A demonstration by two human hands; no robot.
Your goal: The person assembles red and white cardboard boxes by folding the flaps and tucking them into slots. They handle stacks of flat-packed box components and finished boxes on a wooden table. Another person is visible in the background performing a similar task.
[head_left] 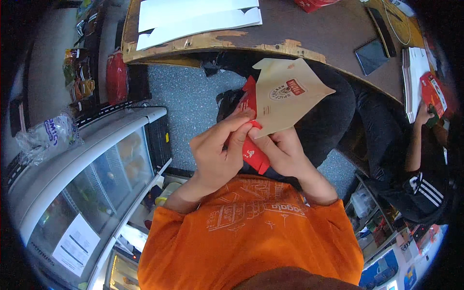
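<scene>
Left hand (217, 147) and right hand (285, 153) both pinching the tan-and-red paperboard food carton (290, 99) by its red part, between orange T-shirt (251, 237) and worn-edged table (309, 29), probably so 2 hands can bear on the same fold.

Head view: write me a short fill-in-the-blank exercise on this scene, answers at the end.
1. The carton in the left hand and right hand is beige and ____.
2. The wearer's shirt is mainly ____.
3. The sheets at the top, on the table, are ____.
4. The fridge stands on the picture's ____ side.

Missing words: red; orange; white; left.
</scene>
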